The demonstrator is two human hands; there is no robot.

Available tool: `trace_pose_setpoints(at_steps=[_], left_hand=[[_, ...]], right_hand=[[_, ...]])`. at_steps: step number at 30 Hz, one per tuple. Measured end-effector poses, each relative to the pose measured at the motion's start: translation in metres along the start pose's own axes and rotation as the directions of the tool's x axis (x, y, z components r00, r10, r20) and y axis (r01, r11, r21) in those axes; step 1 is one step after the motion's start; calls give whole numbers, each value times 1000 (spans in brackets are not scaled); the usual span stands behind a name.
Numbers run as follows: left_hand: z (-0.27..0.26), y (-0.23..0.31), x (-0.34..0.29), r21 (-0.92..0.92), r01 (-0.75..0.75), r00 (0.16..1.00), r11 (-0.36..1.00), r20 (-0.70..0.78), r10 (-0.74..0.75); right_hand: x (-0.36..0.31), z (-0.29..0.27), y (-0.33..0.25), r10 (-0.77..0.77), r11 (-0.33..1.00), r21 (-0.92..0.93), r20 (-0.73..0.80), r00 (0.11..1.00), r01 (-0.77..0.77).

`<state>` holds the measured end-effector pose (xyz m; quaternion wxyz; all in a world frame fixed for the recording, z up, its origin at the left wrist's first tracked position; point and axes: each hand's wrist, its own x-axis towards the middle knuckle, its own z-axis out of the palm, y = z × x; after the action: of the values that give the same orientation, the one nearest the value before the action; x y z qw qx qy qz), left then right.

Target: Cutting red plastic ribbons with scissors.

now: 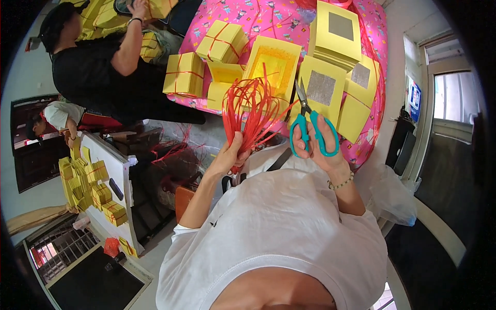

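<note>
So right up close there's the wearer's white short-sleeved cotton-looking T-shirt (274, 222), with a bracelet of small green beads (342, 182) on the right wrist just past it. Beyond that, the left hand (229, 154) is closed around the lower end of a loose bunch of shiny red plastic ribbon strips (248, 113), loops fanning up and out. The right hand (321, 150) has its digits through a pair of scissors with teal plastic handles (335, 142); the handles sit apart, but whether the blades are fully parted, can't tell. Tips point up and away, next to the bunch.

My two cents: a firm grip low on the ribbon, fingers well under the blade line, should keep the strips from sliding. Probably worth combing the loops straight and snipping a few at a time, since slick ribbon likely folds between blades.

Also keep the tips clear of the silver-squared yellow paper stack (302, 95) just behind, and the red-tied yellow paper block (181, 85) further left, both on the pink cartoon-print cloth (281, 18). Farther off, a co-worker in black (98, 82) handles more yellow stuff.
</note>
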<state>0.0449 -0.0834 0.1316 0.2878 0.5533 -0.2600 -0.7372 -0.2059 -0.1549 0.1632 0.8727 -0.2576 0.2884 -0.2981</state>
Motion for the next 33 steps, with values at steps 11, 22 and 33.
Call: trace_pose_setpoints(at_steps=[11, 22, 33], left_hand=[[4, -2, 2, 54, -113, 988, 992, -96, 118], [8, -4, 0, 312, -217, 955, 925, -130, 268], [8, -22, 10, 479, -272, 913, 835, -145, 381]], right_hand=[[-9, 8, 16, 262, 964, -12, 209, 942, -265], [6, 6, 21, 321, 945, 24, 140, 937, -327], [16, 5, 18, 346, 887, 298, 79, 935, -354]])
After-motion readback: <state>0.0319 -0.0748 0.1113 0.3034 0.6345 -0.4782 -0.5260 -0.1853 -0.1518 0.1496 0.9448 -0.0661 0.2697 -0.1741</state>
